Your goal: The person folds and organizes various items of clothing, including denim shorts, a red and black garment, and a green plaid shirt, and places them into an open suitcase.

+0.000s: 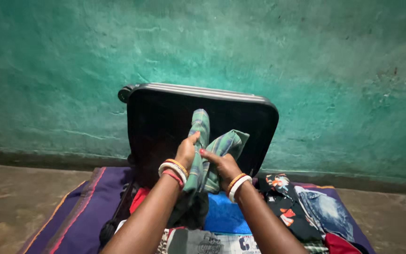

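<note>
Both hands clamped on the green checked cloth (206, 157), centre frame. Left hand (185, 151) pinches its left edge, thumb up; right hand (224, 164) grips the right side, fingers wrapped round the bunched fabric. Cloth is held up, upper part sticking above the hands, lower part hanging down toward the blue garment (226, 216).

Behind it: open black suitcase (165, 122), lid leaning against the green wall (71, 56). Clothes pile (306, 211) lower right, on a purple mat (85, 207).

Step looks like mid-fold. Next move calls for squaring the edges, keeping both pinches firm so the bunch doesn't slip.
</note>
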